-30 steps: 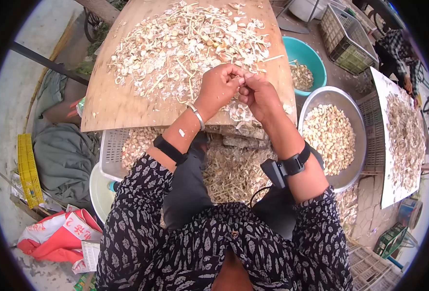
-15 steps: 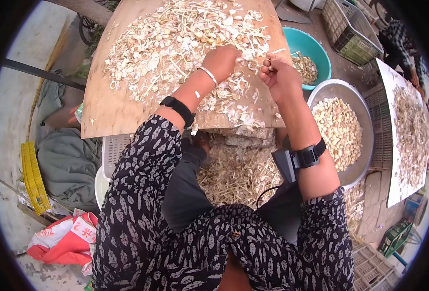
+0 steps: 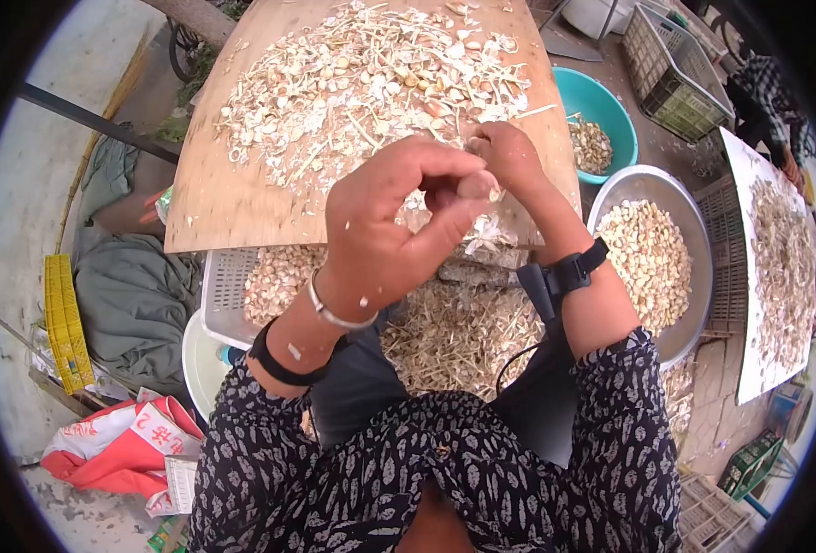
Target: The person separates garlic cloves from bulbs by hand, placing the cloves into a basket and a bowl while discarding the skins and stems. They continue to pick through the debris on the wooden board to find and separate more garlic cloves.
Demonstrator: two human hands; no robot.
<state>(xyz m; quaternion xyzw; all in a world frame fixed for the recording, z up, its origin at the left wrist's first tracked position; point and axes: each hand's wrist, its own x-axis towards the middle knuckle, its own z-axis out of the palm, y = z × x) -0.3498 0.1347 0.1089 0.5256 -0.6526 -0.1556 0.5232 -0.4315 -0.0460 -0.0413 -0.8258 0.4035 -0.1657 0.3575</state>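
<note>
My left hand [image 3: 371, 217] is raised over the near edge of the wooden board [image 3: 196, 219], its thumb and fingers brought together. Whatever sits in that pinch is hard to make out. Close beyond its fingertips, my right hand [image 3: 517, 157] has its fingers curled low over the board; its grip is partly hidden. A spread of garlic cloves, skins and dry stalks [image 3: 334, 88] covers much of the board. To the right, a metal bowl [image 3: 700, 240] holds many peeled cloves [image 3: 646, 258]. A perforated white basket [image 3: 222, 295] under the board contains unpeeled garlic [image 3: 283, 275].
A teal basin [image 3: 618, 101] with more garlic stands behind the bowl. Stalks and husks [image 3: 463, 341] pile up below the board. Crates [image 3: 675, 83] and a white board [image 3: 758, 304] with husks are farther right, near another person [image 3: 768, 101]. Grey cloth [image 3: 136, 304] lies left.
My left hand has risen from the board toward me, now larger in view. The right hand has shifted slightly down and left. The garlic in the white basket has come into view.
</note>
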